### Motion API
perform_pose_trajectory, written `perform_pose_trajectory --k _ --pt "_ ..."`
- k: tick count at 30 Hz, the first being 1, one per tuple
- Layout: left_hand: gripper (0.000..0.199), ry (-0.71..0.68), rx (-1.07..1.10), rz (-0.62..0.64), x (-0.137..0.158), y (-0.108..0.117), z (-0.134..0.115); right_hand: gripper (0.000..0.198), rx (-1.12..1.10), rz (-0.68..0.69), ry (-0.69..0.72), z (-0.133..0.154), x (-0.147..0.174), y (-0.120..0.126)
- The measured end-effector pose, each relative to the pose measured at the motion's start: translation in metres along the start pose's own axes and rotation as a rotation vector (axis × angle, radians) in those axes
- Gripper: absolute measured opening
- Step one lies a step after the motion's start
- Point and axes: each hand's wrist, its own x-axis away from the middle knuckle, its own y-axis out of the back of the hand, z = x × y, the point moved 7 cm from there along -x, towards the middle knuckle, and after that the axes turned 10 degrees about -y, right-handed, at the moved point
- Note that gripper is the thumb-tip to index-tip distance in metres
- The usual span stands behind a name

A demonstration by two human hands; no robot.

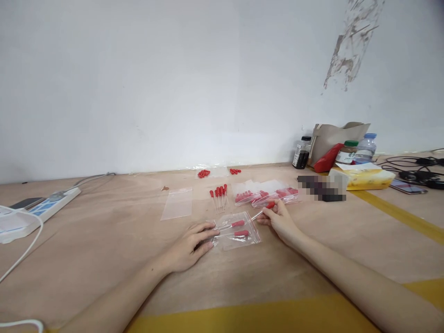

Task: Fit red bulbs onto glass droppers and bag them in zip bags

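Note:
My left hand (190, 245) rests at the left end of a clear zip bag (227, 243), its fingers holding that end against the table. Inside the bag lie two droppers with red rubber bulbs (241, 233) and thin clear stems. My right hand (279, 223) pinches another dropper (269, 205) by its red bulb, with the stem pointing left at the bag's red-striped mouth. Whether the tip is inside the mouth, I cannot tell. Several loose droppers (219, 192) lie side by side just beyond the bag. To their right are filled zip bags (263, 198) with red bulbs inside.
A flat zip bag (177, 204) lies left of the loose droppers. Red bulbs (204, 174) sit by the wall. Right are a dark bottle (301, 152), a green-lidded jar (348, 152), a yellow tissue pack (369, 179) and cables. A power strip (52, 210) is at left.

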Motion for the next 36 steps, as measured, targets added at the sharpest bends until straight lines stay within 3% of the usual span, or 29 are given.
perform_pose_trajectory --k 5,9,12,16,18,23,26,30,33,36 --pt "0.034 -0.003 0.013 -0.011 0.0 0.0 0.0 0.029 -0.092 0.003 -0.053 -0.004 -0.001 0.001" --pt "0.034 -0.003 0.028 -0.019 0.0 0.001 0.0 0.018 -0.05 0.104 -0.119 -0.007 0.003 -0.004" --pt "0.034 0.004 0.027 -0.008 0.001 0.0 0.001 0.02 0.192 0.168 -0.071 -0.004 0.006 -0.007" --pt "0.034 0.007 0.017 -0.005 0.0 0.0 0.001 0.024 0.666 0.161 0.2 0.01 0.011 -0.015" --pt "0.034 0.004 0.019 -0.01 0.0 0.0 0.0 0.022 0.801 0.187 0.287 0.013 0.014 -0.022" --pt "0.034 -0.002 0.037 -0.029 0.0 0.001 0.0 0.043 0.617 0.441 0.167 0.0 0.02 -0.039" --pt "0.033 -0.008 0.039 -0.013 0.0 0.001 -0.001 0.045 0.544 0.343 0.079 -0.004 0.01 -0.028" --pt "0.033 -0.013 0.027 0.012 -0.001 0.0 -0.002 0.022 0.709 0.14 0.267 0.016 -0.003 -0.017" --pt "0.033 -0.022 0.017 0.02 -0.001 0.0 -0.003 0.018 0.89 0.12 0.428 0.04 -0.008 -0.037" --pt "0.034 -0.02 0.01 0.018 -0.001 0.0 -0.002 0.016 1.069 0.094 0.448 0.054 -0.023 -0.072"
